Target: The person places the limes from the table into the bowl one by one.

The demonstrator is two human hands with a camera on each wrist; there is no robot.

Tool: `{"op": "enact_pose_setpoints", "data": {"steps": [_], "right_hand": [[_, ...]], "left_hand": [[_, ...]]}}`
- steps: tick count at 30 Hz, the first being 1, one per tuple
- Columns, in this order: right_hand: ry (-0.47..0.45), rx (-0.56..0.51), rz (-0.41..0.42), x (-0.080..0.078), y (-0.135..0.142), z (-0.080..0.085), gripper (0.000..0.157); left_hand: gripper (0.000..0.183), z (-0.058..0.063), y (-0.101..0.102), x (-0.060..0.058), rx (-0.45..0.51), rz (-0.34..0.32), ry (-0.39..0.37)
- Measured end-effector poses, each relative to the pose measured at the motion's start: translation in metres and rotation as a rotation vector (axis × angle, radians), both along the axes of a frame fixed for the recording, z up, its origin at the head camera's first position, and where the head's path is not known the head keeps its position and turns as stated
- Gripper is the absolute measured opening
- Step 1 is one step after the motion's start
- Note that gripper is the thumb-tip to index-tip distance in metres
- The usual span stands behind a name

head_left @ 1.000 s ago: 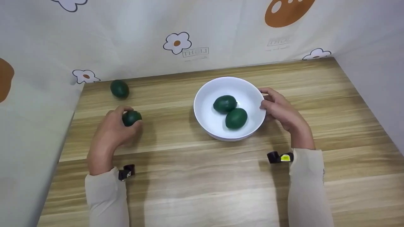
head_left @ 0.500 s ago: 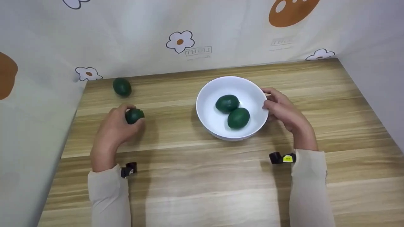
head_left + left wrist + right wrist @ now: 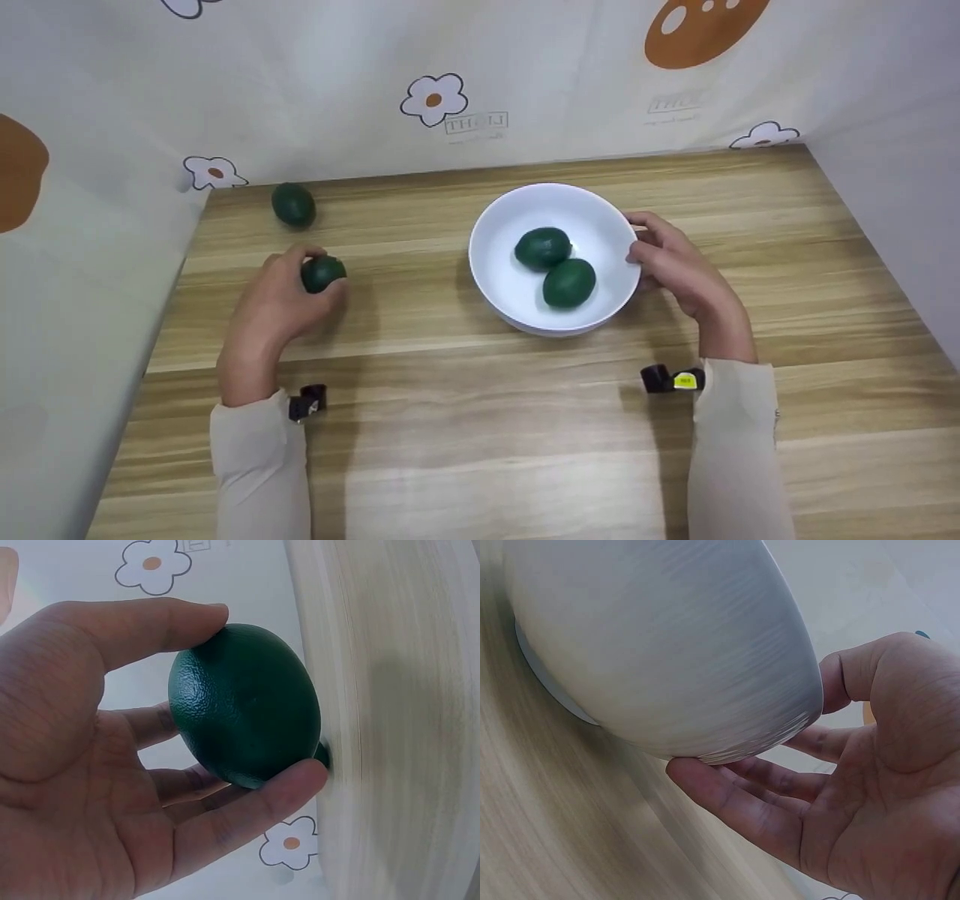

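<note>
My left hand holds a dark green lime at the left of the table. In the left wrist view, thumb and fingers are bent round the lime, whose skin is bumpy and glossy. My right hand grips the right side of a white bowl, thumb at the rim and fingers under the outer wall. The right wrist view shows fingertips against the outside of the bowl. Inside the bowl lie two limes side by side, touching.
Another green lime lies at the back left of the wooden table, near the wall. A pale cloth with printed flowers rises behind the table and at both sides.
The whole head view has shifted slightly, so everything appears a little further right. Both hands keep the same grips on the lime and the bowl.
</note>
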State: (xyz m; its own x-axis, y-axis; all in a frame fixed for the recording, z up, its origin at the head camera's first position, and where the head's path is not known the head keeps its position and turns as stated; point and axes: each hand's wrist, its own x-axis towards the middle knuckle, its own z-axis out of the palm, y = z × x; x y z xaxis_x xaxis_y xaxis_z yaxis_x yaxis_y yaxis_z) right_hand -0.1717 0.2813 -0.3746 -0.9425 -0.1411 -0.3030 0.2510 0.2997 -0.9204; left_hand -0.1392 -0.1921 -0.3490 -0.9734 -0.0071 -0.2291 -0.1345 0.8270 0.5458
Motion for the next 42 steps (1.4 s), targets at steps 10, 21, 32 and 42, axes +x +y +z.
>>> {"op": "enact_pose_setpoints", "data": {"steps": [10,21,32,42], "right_hand": [[-0.004,0.001,-0.003,0.0006,-0.0002,0.0003,0.064],[-0.004,0.011,-0.003,0.0001,-0.0008,0.0006,0.064],[-0.004,0.012,-0.007,0.0002,-0.0006,0.0003,0.065],[-0.004,0.041,-0.003,0.0012,-0.0005,0.0021,0.065]], "left_hand": [[0.069,0.0003,-0.0013,-0.002,0.017,0.02,0.026],[0.068,0.0,0.0013,-0.0004,0.032,0.03,0.06],[0.066,-0.0008,0.0036,-0.0003,0.021,0.033,0.096],[0.061,0.0005,0.006,0.0001,0.025,0.007,0.14]]}}
